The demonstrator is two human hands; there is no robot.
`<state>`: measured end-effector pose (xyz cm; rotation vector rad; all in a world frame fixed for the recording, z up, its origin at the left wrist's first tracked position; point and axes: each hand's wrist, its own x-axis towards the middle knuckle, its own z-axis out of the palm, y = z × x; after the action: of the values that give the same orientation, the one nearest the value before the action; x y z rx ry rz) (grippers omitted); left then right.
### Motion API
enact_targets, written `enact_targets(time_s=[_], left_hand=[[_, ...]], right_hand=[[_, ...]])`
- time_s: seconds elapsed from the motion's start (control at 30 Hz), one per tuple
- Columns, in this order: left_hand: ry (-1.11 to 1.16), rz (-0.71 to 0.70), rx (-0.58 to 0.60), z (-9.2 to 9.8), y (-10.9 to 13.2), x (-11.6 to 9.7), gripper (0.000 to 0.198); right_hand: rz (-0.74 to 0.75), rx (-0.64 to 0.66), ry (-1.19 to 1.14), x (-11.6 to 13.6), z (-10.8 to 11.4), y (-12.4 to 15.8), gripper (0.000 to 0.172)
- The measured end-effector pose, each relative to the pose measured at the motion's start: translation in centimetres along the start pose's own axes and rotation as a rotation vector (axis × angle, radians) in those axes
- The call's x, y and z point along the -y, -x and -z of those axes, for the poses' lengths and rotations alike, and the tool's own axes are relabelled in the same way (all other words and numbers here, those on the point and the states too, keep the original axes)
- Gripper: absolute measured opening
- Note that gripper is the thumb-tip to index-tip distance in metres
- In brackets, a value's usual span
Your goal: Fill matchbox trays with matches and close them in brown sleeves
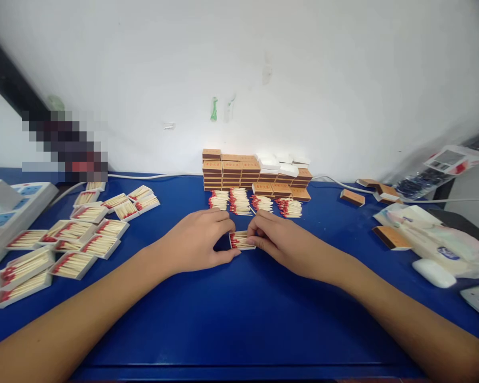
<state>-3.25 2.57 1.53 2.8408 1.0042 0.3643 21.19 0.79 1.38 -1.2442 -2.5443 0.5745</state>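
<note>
Tabletop (239, 319) smooth, glossy; matchsticks (242, 241) bare wood; matchboxes (231, 166) matt card; power strip (18, 218) plastic.

Both forearms (120, 287) angle inward; the left hand (197, 240) curves into a C, facing the bent-fingered right hand (285, 238).

Matchbox stack (231, 173) sits on tabletop (239, 324), wall (239, 64) behind it. Small trays (267, 162) lie on top, toward stack's right end. Four match piles (240, 202) directly before stack; one tray holding matches (243, 248) farther before it. Other match trays (67, 276) left of stack, power strip (19, 219) farther left. Loose matchboxes (352, 198) right of stack, tissue pack (447, 244) farther right.
</note>
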Motion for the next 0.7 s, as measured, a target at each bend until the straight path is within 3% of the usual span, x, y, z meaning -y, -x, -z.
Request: enact_targets(time_s=[0.7], left_hand=[[-0.009,-0.006,-0.003,-0.05,-0.11,0.08,0.027]], right_hand=[[0.018,-0.099,-0.035,-0.50,-0.44,-0.63,0.014]])
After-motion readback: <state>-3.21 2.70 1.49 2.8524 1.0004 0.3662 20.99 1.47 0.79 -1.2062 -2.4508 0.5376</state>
